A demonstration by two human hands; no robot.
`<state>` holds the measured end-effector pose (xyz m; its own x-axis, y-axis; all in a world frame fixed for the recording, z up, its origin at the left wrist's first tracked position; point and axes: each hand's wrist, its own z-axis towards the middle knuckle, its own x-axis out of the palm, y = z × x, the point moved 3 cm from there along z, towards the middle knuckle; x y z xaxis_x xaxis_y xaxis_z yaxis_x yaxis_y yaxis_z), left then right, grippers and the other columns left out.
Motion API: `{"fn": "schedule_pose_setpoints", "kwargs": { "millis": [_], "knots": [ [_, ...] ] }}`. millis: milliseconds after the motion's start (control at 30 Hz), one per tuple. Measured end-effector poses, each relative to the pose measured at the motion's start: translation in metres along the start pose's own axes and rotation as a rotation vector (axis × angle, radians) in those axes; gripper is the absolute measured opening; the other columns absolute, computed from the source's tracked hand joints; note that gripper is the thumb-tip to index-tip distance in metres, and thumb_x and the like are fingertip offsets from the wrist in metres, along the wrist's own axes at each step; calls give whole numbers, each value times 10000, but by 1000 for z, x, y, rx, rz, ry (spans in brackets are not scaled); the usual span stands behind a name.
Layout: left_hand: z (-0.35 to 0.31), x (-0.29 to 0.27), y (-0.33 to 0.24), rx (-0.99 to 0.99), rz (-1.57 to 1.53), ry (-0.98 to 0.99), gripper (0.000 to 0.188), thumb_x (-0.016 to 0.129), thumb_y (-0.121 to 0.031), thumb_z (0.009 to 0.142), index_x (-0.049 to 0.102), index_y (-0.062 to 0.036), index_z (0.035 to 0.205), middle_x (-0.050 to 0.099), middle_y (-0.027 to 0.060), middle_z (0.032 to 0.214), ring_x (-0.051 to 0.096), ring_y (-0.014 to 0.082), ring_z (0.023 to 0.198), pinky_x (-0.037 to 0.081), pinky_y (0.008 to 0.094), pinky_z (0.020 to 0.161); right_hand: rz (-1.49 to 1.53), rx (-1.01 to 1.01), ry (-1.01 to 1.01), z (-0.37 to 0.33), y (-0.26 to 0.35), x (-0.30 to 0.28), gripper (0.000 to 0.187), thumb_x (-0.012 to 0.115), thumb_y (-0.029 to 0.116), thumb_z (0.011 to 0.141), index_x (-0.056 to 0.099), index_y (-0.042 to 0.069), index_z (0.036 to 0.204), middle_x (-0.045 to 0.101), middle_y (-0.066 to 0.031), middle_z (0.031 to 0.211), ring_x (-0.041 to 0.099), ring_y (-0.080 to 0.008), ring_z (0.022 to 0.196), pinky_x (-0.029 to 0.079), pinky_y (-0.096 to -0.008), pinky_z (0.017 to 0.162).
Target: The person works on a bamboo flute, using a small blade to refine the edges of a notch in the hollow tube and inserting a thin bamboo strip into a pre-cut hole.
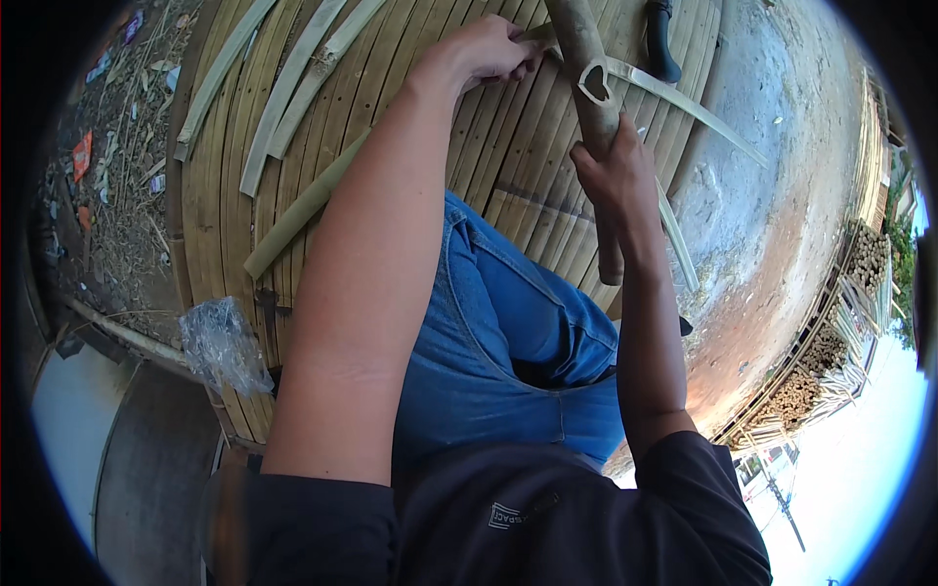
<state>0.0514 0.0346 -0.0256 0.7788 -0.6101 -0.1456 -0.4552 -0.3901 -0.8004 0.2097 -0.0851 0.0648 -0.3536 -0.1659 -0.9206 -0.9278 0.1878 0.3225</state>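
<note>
My right hand (pixel 620 176) is wrapped round a bamboo pole (pixel 576 34) just below a heart-shaped opening in its side. The lower end of the pole hangs down past my wrist. To the left, my left hand (pixel 493 51) has its fingers closed on a bamboo strip (pixel 537 35) whose end reaches the pole. A pale bamboo strip (pixel 689 104) juts out on the pole's right side; whether it is the same piece is hidden behind the pole. A greenish bamboo length (pixel 298 217) runs under my left forearm.
I sit on a slatted bamboo platform (pixel 518 220). Several split strips (pixel 288 98) lie at its far left. A dark curved handle (pixel 661 49) lies at the far right. Crumpled clear plastic (pixel 225 347) sits near the left edge. Concrete ground (pixel 772 225) stretches to the right, litter-strewn soil (pixel 107 166) to the left.
</note>
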Motion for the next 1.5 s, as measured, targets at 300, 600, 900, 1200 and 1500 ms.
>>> {"fn": "schedule_pose_setpoints", "kwargs": {
  "millis": [300,600,900,1200,1500],
  "knots": [
    [-17,-11,-7,-68,91,-116,416,557,-433,1013,733,-57,994,675,113,795,611,188,724,469,382,714,110,134,-38,0,0,-7,384,674,198,830,506,-46,1074,668,-335,892,670,-507,834,524,-541,753],
    [12,-4,7,45,35,-105,334,580,-305,998,667,-31,829,623,72,728,574,165,692,447,331,629,347,120,-251,-6,18,-35,471,708,218,792,535,-47,1141,675,-292,940,670,-477,903,523,-512,856],
    [-1,16,0,30,-56,-27,357,587,-350,1012,633,-58,812,577,-21,648,495,56,553,394,240,511,530,142,-361,-17,16,-21,359,690,190,820,502,-30,1032,673,-306,874,662,-503,763,514,-531,681],
    [6,14,-3,54,-45,-59,370,591,-370,999,672,-47,838,629,19,678,520,98,515,426,277,501,71,153,-77,-11,0,8,431,702,199,809,505,-45,1104,670,-322,874,674,-496,842,528,-512,770],
    [-4,10,0,26,-27,23,375,578,-362,1018,664,-38,848,630,23,681,574,98,585,467,277,545,342,144,-180,31,-28,-49,548,784,297,809,563,-56,1164,694,-227,918,713,-319,826,564,-440,763]
  ]
}}
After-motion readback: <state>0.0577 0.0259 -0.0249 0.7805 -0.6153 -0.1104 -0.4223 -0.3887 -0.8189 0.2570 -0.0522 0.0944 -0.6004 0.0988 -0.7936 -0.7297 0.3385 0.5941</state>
